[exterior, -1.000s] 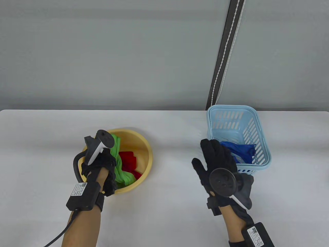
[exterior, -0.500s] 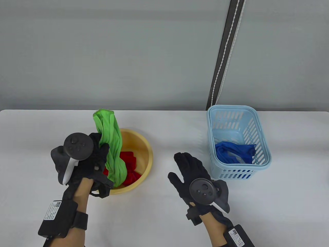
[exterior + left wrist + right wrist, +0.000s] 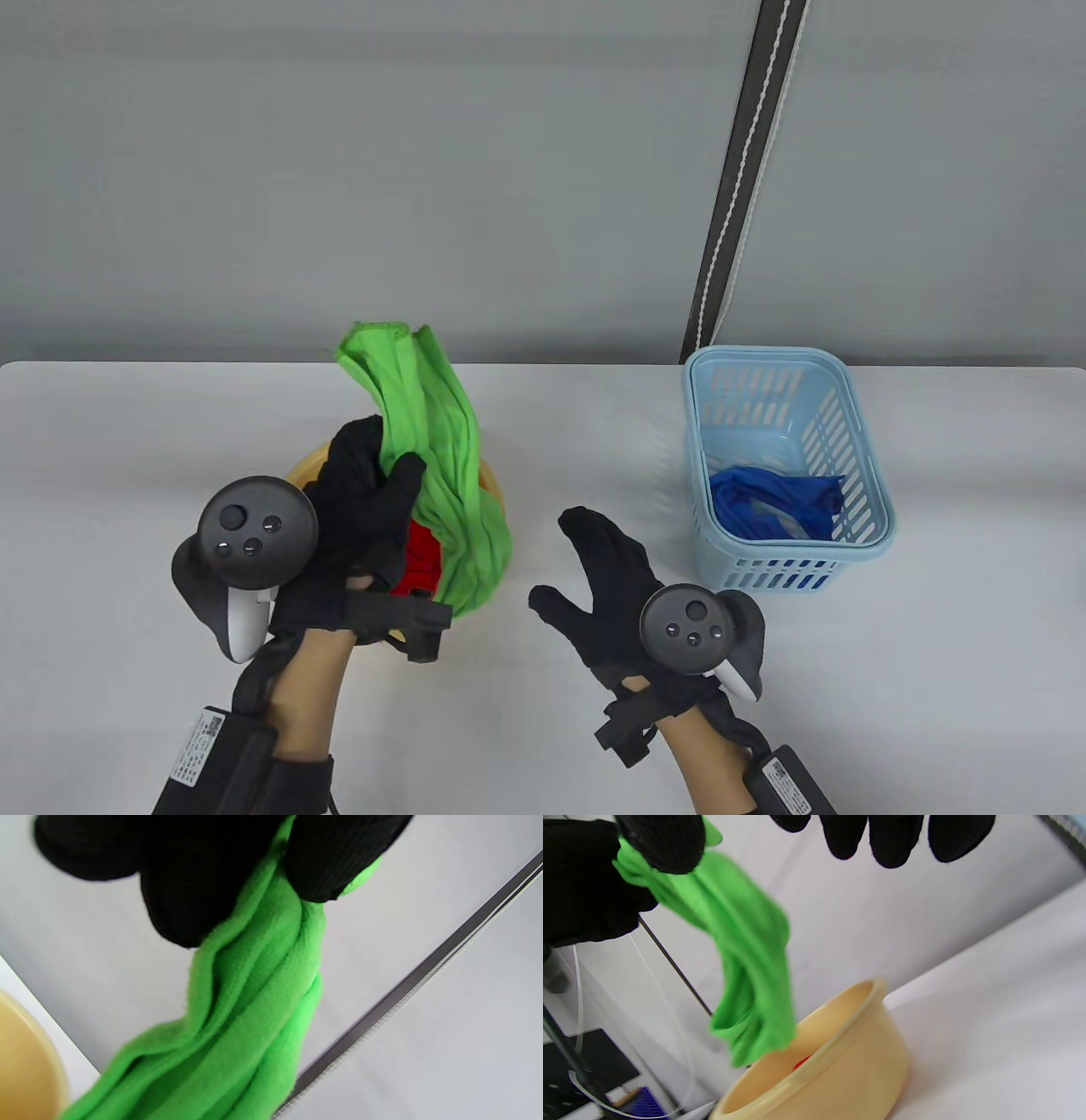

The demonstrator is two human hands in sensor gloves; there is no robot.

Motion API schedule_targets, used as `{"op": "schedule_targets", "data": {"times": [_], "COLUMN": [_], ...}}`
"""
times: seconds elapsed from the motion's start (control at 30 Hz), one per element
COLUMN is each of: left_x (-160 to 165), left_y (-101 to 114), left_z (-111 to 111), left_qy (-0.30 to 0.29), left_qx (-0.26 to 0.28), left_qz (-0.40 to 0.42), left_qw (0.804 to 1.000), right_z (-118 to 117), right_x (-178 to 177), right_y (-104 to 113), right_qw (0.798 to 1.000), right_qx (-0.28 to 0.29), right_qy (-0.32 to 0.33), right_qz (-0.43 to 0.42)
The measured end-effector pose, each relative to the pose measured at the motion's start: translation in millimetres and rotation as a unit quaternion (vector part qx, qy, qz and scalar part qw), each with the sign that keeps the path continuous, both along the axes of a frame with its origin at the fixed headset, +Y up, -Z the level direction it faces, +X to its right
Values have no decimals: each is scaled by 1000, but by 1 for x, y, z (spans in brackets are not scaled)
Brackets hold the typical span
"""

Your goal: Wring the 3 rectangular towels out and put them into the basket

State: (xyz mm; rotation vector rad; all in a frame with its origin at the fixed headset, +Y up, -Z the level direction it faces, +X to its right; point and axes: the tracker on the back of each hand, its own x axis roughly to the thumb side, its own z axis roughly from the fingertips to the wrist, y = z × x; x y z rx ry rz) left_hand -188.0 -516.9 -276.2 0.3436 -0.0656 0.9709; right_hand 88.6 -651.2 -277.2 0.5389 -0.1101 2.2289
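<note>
Since half a second ago the green towel (image 3: 441,475) has come higher and a little to the right, and the right hand (image 3: 607,586) has moved left, closer to it. This towel hangs as a bunched rope from the left hand (image 3: 365,518), whose thumb and fingers are curled round its upper part; its top end stands free above the fist and its lower end dangles over the yellow basin (image 3: 835,1069), hiding part of the rim. In the left wrist view the cloth is blurred and its lower end is cut off. The red towel (image 3: 420,564) lies in the basin, mostly hidden behind the green one and the left glove. The blue towel (image 3: 776,501) lies crumpled in the light blue basket (image 3: 857,441), near the right far corner of the table (image 3: 127,441). The right hand hovers between basin and basket with straight spread fingers, holding nothing. Both forearms are cut off by the bottom edge.
</note>
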Motion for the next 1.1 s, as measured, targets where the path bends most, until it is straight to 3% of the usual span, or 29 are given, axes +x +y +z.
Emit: {"op": "schedule_targets", "data": {"times": [0.13, 0.27, 0.37, 0.43, 0.5, 0.63, 0.8, 0.87, 0.97, 1.03, 1.1], "left_x": [24, 38, 38, 34, 29, 21, 5, -2, -4, 6, 28], "left_y": [-14, -37, -57, -74, -87, -109, -129, -134, -134, -133, -131], "left_z": [4, 6, 8, 9, 10, 15, 21, 25, 33, 37, 40], "left_qy": [-38, -65, -66, -77, -62, -44, -38, -16, 10, -36, -122], "left_qx": [10, 4, 17, -13, -17, -31, -79, -71, -16, 29, 63], "left_qz": [43, 116, 155, 178, 163, 25, -2, -10, -45, -77, -103], "left_qw": [998, 991, 986, 981, 985, 998, 996, 997, 999, 996, 985], "right_z": [-4, -9, -12, -15, -18, -21, -21, -20, -16, -14, -13], "right_x": [0, 6, 13, 20, 27, 39, 59, 66, 72, 72, 67], "right_y": [-6, -13, -13, -12, -10, -4, 7, 14, 24, 29, 31], "right_qw": [993, 980, 974, 971, 970, 962, 965, 969, 976, 978, 979], "right_qx": [-75, -128, -139, -147, -147, -162, -145, -136, -137, -153, -168], "right_qy": [43, 46, 40, 37, 36, 57, 24, 7, 0, -3, 2], "right_qz": [-79, -148, -172, -182, -189, -214, -218, -206, -172, -140, -112]}}
